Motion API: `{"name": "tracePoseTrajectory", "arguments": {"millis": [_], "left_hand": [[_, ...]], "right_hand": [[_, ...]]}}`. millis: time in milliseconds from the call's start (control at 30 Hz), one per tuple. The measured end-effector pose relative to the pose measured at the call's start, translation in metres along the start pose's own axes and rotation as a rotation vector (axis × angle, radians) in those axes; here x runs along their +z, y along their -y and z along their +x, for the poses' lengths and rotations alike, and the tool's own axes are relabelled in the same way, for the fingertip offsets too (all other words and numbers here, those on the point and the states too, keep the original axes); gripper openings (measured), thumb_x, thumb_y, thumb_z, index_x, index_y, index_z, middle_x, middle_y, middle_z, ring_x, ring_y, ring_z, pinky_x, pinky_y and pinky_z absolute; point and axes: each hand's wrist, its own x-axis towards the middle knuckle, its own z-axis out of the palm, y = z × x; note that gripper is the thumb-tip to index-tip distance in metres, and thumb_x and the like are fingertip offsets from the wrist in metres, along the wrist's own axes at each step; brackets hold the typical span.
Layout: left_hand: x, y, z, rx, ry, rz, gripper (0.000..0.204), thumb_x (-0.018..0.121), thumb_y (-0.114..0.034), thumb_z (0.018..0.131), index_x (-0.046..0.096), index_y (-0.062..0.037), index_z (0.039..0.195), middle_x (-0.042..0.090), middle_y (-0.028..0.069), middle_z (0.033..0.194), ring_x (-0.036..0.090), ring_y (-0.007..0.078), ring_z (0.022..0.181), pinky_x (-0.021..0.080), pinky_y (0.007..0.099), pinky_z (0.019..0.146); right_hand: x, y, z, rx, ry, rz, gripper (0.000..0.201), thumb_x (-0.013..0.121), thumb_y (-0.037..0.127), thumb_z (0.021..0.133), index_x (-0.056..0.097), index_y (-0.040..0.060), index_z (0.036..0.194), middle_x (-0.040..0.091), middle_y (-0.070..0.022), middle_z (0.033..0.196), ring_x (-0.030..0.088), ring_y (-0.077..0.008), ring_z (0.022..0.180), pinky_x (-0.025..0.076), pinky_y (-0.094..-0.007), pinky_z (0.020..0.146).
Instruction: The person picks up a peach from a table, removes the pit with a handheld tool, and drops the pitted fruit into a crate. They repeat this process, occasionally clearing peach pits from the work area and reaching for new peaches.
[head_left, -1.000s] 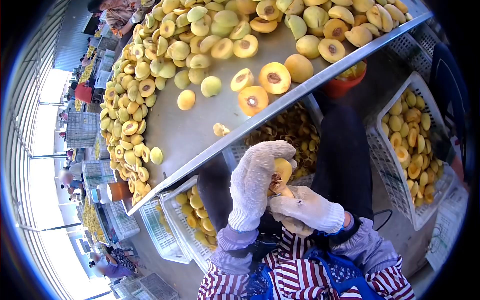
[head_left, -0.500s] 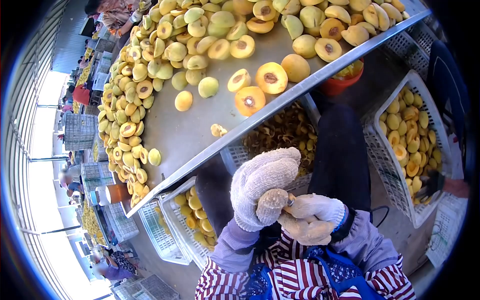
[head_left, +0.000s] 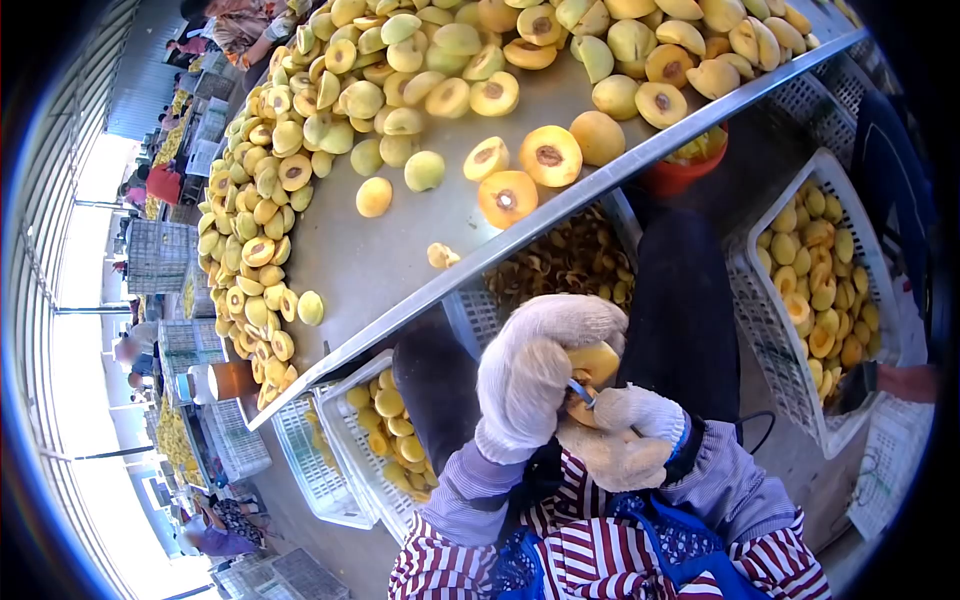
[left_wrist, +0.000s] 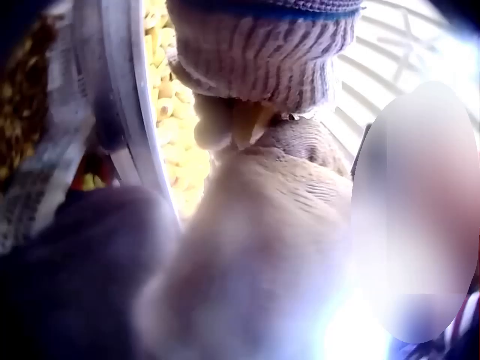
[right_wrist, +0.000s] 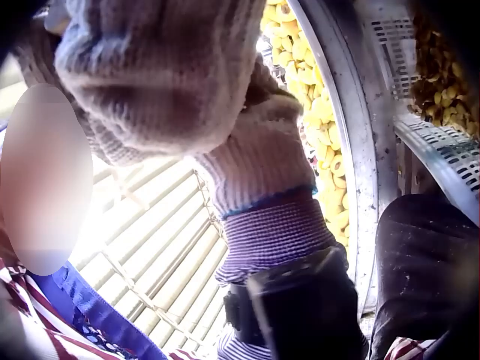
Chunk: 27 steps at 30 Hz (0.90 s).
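Observation:
Both hands wear pale knit gloves and meet above the lap. My left hand (head_left: 540, 365) grips a yellow peach half (head_left: 597, 362), cupped in its fingers. My right hand (head_left: 625, 435) pinches a small metal pitting tool (head_left: 580, 392), its curved end at the peach's cut face. In the left wrist view a sliver of peach (left_wrist: 251, 124) shows between the gloves. The right wrist view has the right glove (right_wrist: 157, 82) close up, and the peach is hidden there.
A metal-edged table (head_left: 370, 260) ahead bears heaped peach halves. Below its edge sits a crate of brown scraps (head_left: 560, 260). Crates of peach halves stand at left (head_left: 345, 420) and right (head_left: 750, 290); another person's dark-gloved hand (head_left: 855, 388) reaches into the right one. A red bucket (head_left: 690, 170) is under the table.
Half a second ago the left fingers covered the fruit; now the left hand has turned, showing the peach half and the metal tool against it. The other person's hand has come into the right crate.

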Motion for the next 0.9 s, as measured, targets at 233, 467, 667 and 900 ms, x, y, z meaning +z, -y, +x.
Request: {"name": "tracePoseTrajectory", "arguments": {"millis": [233, 467, 667, 900], "left_hand": [[0.018, -0.016, 0.000, -0.212, -0.164, -0.227, 0.067, 0.040, -0.063, 0.098, 0.062, -0.0004, 0.107, 0.068, 0.0170, 0.100, 0.069, 0.0230, 0.085, 0.057, 0.0314, 0.076], [-0.005, -0.003, 0.008, -0.018, 0.051, -0.052, 0.050, 0.055, -0.046, 0.098, 0.061, -0.0009, 0.119, 0.068, 0.0098, 0.106, 0.067, 0.0185, 0.092, 0.054, 0.0316, 0.082], [0.009, -0.013, 0.008, -0.176, 0.065, -0.451, 0.047, 0.057, -0.044, 0.097, 0.063, 0.0005, 0.113, 0.067, 0.0137, 0.108, 0.067, 0.0213, 0.090, 0.054, 0.0332, 0.080], [0.019, -0.011, 0.012, -0.114, -0.135, -0.304, 0.048, 0.058, -0.045, 0.097, 0.061, -0.0014, 0.117, 0.067, 0.0130, 0.105, 0.068, 0.0215, 0.087, 0.056, 0.0303, 0.076]], "right_hand": [[0.011, -0.002, -0.003, -0.095, -0.269, -0.287, 0.043, 0.045, 0.042, 0.103, 0.057, 0.0044, 0.086, 0.048, 0.0004, 0.051, 0.040, -0.0079, 0.032, 0.038, -0.0200, 0.032], [0.007, -0.001, 0.000, -0.073, -0.120, -0.130, 0.043, 0.046, 0.040, 0.103, 0.057, 0.0038, 0.084, 0.045, 0.0014, 0.048, 0.037, -0.0071, 0.031, 0.034, -0.0199, 0.029], [0.011, -0.003, -0.002, -0.113, -0.113, -0.209, 0.043, 0.044, 0.041, 0.103, 0.057, 0.0036, 0.086, 0.044, 0.0014, 0.046, 0.036, -0.0062, 0.030, 0.034, -0.0194, 0.029], [0.006, 0.002, -0.005, -0.122, -0.125, -0.127, 0.044, 0.044, 0.042, 0.104, 0.057, 0.0024, 0.091, 0.047, 0.0008, 0.049, 0.039, -0.0064, 0.032, 0.035, -0.0182, 0.031]]}}
